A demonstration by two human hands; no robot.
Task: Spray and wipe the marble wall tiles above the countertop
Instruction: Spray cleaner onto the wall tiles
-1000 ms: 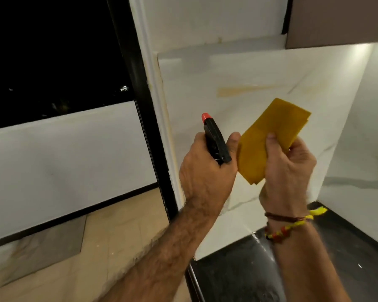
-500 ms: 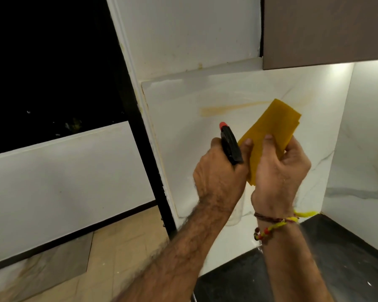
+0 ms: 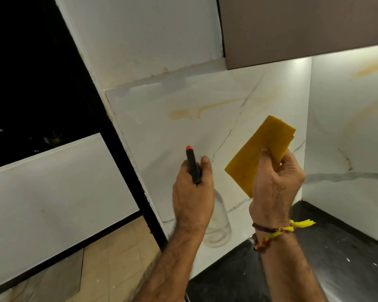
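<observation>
My left hand [image 3: 192,192] grips a spray bottle [image 3: 217,225] by its black head, whose red nozzle tip points up at the wall; the clear body hangs below the hand. My right hand [image 3: 275,182] pinches a folded yellow cloth [image 3: 260,153], held upright a little off the wall. Both hands are raised in front of the white marble wall tile [image 3: 183,131], which has grey veins and an orange-brown streak above the bottle. Neither the cloth nor the bottle touches the tile.
A black countertop [image 3: 336,258] lies below the hands at the lower right. A second marble wall [image 3: 347,138] meets the first in a corner on the right. A brown upper cabinet [image 3: 303,29] hangs above. A black frame [image 3: 122,153] borders the tile on the left.
My hands have moved apart: the cloth has shifted right, away from the bottle. The view has tilted up, showing more of the cabinet and the wall.
</observation>
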